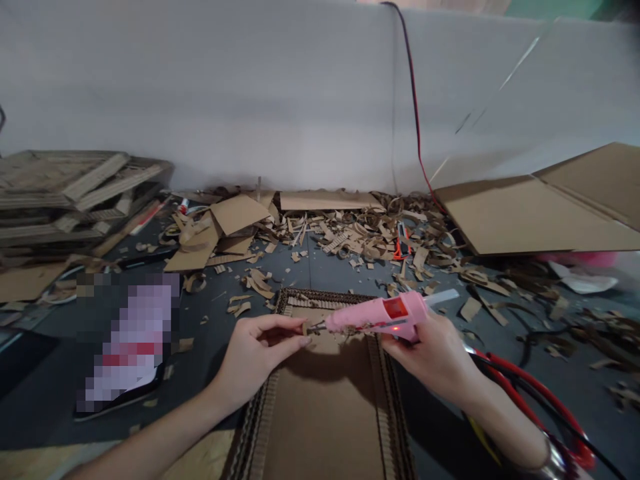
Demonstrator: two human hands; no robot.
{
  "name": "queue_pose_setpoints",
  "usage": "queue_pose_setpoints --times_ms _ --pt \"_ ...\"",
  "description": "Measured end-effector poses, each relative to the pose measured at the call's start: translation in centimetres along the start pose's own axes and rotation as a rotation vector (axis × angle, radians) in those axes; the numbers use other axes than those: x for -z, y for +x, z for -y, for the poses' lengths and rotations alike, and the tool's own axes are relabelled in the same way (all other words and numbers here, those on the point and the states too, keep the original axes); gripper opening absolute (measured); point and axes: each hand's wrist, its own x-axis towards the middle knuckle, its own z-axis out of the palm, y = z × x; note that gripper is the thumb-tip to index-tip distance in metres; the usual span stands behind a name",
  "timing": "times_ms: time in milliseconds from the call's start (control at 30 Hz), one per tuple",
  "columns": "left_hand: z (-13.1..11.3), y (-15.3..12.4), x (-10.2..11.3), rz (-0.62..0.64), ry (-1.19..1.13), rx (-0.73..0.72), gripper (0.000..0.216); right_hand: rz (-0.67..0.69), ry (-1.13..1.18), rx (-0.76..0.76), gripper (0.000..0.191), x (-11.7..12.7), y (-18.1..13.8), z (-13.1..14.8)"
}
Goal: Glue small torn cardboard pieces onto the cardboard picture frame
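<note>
My right hand (435, 357) is wrapped round a pink hot glue gun (373, 313), its red light lit and a clear glue stick (444, 297) poking out of the back. The nozzle points left. My left hand (263, 347) pinches a small cardboard piece (303, 328) right at the nozzle tip; whether the two touch I cannot tell. Below both hands lies a long cardboard panel (325, 413) with raised edges of stacked corrugated strips. The hands hover over its far end.
Cardboard scraps (345, 237) litter the back of the dark table, with an orange cutter (401, 241) among them. Stacked cardboard frames (75, 193) stand at left, near a phone (130, 347). A large cardboard sheet (540, 213) lies at right, above a red cable (540, 400).
</note>
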Motion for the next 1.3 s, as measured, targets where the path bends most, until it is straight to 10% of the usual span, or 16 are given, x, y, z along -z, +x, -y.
queue_pose_setpoints --times_ms 767,1000,1300 --pt "-0.4 -0.1 0.1 -0.027 0.080 -0.062 0.013 0.006 -0.231 0.124 0.023 -0.2 -0.3 -0.9" --pt "-0.2 0.0 0.1 -0.029 0.115 -0.083 0.012 -0.152 -0.355 -0.241 0.029 1.5 0.6 -4.1" --pt "-0.2 -0.1 0.1 0.019 0.059 -0.081 0.012 0.089 -0.552 -0.342 0.031 -0.6 0.5 -6.9"
